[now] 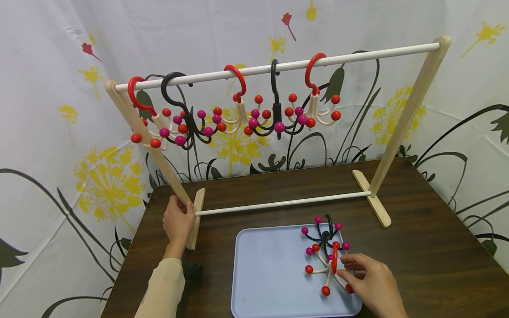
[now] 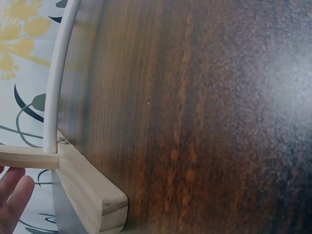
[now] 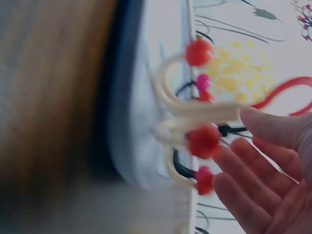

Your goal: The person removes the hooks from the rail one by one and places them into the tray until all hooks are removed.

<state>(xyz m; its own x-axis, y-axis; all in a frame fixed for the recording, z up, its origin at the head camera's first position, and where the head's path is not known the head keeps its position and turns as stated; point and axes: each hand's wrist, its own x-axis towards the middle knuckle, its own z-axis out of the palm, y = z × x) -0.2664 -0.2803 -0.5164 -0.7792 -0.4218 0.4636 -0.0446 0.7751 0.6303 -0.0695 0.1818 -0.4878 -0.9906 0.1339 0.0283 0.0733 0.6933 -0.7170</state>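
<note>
A white-barred wooden rack holds several hangers with red or black hooks. My left hand grips the foot of its left post; in the left wrist view, fingers lie against the wood. On the blue tray, a cream hanger with red balls and a red hook stands in front of a black one with pink balls. My right hand is beside the red hook, fingers apart. The right wrist view has the thumb of that hand at the cream stem; contact is unclear.
The rack's right foot rests on the dark wood table. A small dark object lies beside my left sleeve. Behind the rack hangs a white cloth with flower prints.
</note>
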